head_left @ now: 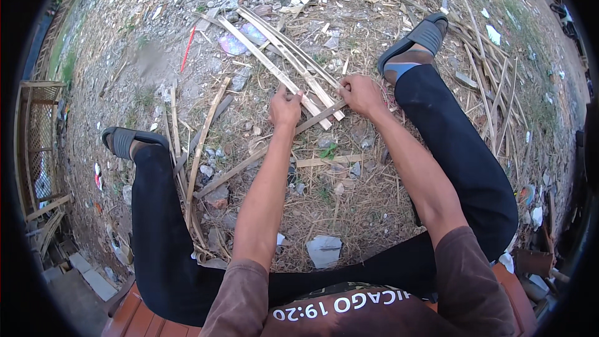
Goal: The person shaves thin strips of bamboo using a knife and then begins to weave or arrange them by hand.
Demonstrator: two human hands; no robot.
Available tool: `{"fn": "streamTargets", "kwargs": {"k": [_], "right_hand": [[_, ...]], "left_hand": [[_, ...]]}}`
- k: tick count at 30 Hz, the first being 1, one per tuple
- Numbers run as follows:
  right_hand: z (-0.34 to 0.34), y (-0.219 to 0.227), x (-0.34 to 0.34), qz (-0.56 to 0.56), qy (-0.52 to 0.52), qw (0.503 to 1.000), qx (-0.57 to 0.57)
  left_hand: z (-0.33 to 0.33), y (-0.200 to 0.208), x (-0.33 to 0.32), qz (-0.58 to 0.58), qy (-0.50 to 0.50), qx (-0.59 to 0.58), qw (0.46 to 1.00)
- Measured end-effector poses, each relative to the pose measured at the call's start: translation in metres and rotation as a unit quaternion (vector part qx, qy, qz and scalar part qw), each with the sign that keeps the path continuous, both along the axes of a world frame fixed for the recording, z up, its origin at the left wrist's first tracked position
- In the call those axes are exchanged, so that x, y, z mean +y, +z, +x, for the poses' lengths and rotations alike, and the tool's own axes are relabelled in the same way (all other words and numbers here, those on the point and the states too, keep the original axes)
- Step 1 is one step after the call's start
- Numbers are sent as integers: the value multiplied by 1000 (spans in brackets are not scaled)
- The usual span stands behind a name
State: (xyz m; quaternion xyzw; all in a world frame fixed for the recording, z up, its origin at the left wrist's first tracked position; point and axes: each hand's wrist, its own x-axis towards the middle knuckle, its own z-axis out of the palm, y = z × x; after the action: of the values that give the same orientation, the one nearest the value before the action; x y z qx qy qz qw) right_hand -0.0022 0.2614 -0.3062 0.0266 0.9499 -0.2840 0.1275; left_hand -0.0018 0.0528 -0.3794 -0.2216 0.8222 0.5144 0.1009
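Observation:
My left hand [286, 107] is closed on the near part of a pale split bamboo strip [265, 62], its fingers wrapped at the edge. Just right of it lies a second pale strip [309, 78], slanting the same way. My right hand [362, 95] is closed in a pinch at the near end of a thin bamboo strip [312, 62]; its fingertips partly hide that end. Under the near ends of the strips runs a weathered grey slat [234, 171], crossing from lower left toward my right hand.
Loose strips [203, 128] lie by my left leg, and a heap of long strips [493, 87] by my right foot. Stones, dry straw and litter cover the ground. A broken pale tile piece [324, 251] lies between my legs. A lattice wooden frame [42, 143] stands far left.

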Motion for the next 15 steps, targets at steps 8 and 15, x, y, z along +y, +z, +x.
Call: {"fn": "streamTargets", "kwargs": {"k": [8, 15], "right_hand": [[14, -17, -1, -56, -26, 998, 10], [24, -22, -13, -93, -54, 992, 65]], "left_hand": [[20, 19, 0, 1, -15, 47, 999], [22, 21, 5, 22, 10, 61, 998]]}}
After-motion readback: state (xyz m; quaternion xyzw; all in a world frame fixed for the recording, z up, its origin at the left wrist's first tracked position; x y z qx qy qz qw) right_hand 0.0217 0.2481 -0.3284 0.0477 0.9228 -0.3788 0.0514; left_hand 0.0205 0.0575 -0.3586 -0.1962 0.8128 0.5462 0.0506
